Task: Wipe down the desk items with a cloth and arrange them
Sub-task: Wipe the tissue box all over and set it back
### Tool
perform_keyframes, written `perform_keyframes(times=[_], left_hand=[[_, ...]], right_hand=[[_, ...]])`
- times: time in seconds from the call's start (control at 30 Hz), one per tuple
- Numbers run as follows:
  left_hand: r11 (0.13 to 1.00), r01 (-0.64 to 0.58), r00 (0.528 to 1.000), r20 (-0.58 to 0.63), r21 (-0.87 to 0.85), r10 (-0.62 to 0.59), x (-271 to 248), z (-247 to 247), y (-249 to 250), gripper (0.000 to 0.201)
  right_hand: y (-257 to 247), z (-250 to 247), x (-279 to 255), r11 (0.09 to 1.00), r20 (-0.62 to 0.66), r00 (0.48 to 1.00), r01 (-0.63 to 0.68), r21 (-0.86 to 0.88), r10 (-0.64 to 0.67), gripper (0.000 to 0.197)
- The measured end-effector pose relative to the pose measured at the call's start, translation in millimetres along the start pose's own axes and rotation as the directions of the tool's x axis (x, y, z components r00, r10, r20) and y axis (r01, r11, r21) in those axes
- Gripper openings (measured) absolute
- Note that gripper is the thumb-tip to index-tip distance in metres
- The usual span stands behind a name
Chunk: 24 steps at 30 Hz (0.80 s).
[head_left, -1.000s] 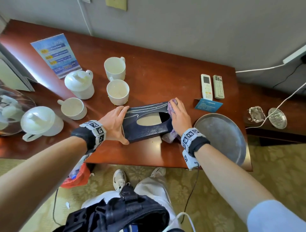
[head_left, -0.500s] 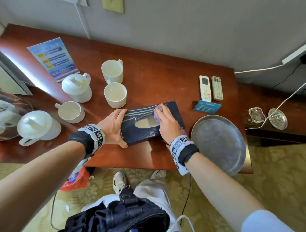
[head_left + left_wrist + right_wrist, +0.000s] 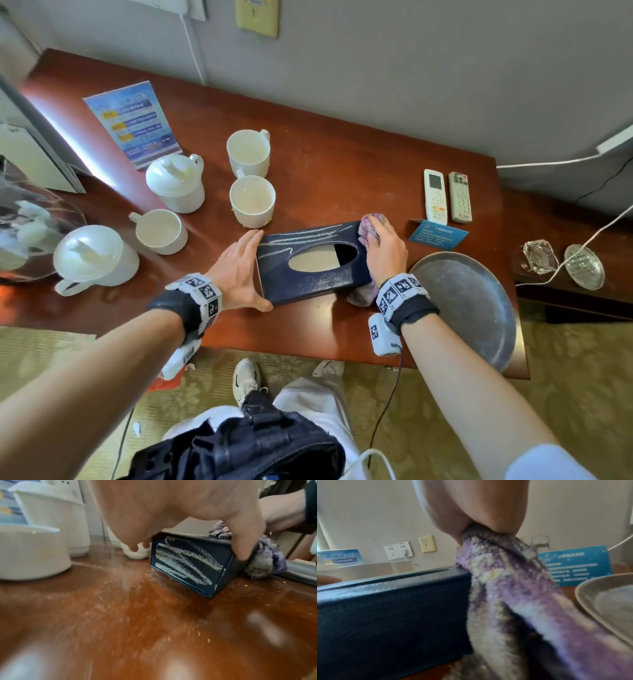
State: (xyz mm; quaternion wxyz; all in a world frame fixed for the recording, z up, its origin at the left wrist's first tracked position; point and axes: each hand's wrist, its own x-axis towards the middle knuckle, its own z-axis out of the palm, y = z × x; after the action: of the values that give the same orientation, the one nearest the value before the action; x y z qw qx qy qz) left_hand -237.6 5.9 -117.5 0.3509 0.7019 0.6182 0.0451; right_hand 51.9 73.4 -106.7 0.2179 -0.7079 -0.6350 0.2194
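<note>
A dark blue tissue box [image 3: 308,274] with an oval opening lies near the desk's front edge, with white streaks on its top and left end [image 3: 187,563]. My left hand [image 3: 248,270] grips that left end, thumb [image 3: 243,545] on the near side and fingers at the far corner. My right hand [image 3: 383,253] holds a purple cloth [image 3: 371,221] bunched in its palm and presses it on the box's far right corner. The rest of the cloth [image 3: 505,588] hangs down the right end to the desk.
Three white cups [image 3: 252,200] and two lidded white mugs [image 3: 174,181] stand left of the box, behind them a blue brochure stand [image 3: 132,125]. Right of it are a blue card [image 3: 438,234], two remotes [image 3: 435,197] and a round metal tray [image 3: 462,301]. Crumbs dot the desk [image 3: 154,615].
My right hand swept the cloth left over the box top to the opening, then back to the right end. The left hand kept its hold on the left end.
</note>
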Motion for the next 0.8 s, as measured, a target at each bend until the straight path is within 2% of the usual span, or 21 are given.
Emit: perform_keyframes(times=[0.13,0.27,0.33,0.4,0.43,0.5,0.6,0.73,0.8], left_hand=[[0.985,0.057,0.997,-0.033,-0.164,-0.063,-4.6,2.9,-6.4,0.147],[0.986,0.054,0.998,-0.018,-0.159,-0.058,-1.6,-2.7,-3.6,0.145],[0.985,0.054,0.998,-0.010,-0.161,-0.057,-1.4,-3.8,-2.9,0.143],[0.984,0.056,0.998,0.002,-0.169,-0.057,-1.7,-4.6,-1.7,0.142],[0.984,0.059,0.998,0.005,-0.170,-0.059,-1.2,-5.0,-1.2,0.143],[0.984,0.063,0.998,0.010,-0.167,-0.062,-0.5,-5.0,-1.7,0.145],[0.986,0.068,0.998,0.006,-0.153,-0.068,-0.5,-3.7,-5.3,0.147],[0.978,0.065,0.998,0.019,-0.199,-0.063,-0.2,-1.2,-6.6,0.146],[0.971,0.070,0.998,0.022,-0.228,-0.067,0.8,-0.3,-6.4,0.147]], right_hand=[[-17.1,19.6,-2.4,0.997,0.001,0.998,0.065,0.051,-0.065,0.031],[-58.1,54.4,-32.0,0.966,0.197,0.946,0.254,0.046,-0.258,0.043],[-72.4,62.1,-40.0,0.951,0.278,0.913,0.310,0.006,-0.299,0.051],[-72.1,55.8,-34.1,0.942,0.307,0.898,0.336,-0.014,-0.316,0.052],[-67.9,47.5,-26.4,0.949,0.283,0.913,0.314,-0.032,-0.293,0.052],[-51.7,24.3,-6.8,0.973,0.190,0.969,0.187,-0.135,-0.160,0.051],[-27.0,-11.0,14.6,0.966,0.115,0.993,0.029,-0.256,0.000,0.048],[-23.7,-10.9,10.8,0.980,0.101,0.994,-0.022,-0.196,0.042,0.037],[-36.7,2.9,1.9,0.985,0.126,0.992,0.012,-0.172,0.009,0.032]])
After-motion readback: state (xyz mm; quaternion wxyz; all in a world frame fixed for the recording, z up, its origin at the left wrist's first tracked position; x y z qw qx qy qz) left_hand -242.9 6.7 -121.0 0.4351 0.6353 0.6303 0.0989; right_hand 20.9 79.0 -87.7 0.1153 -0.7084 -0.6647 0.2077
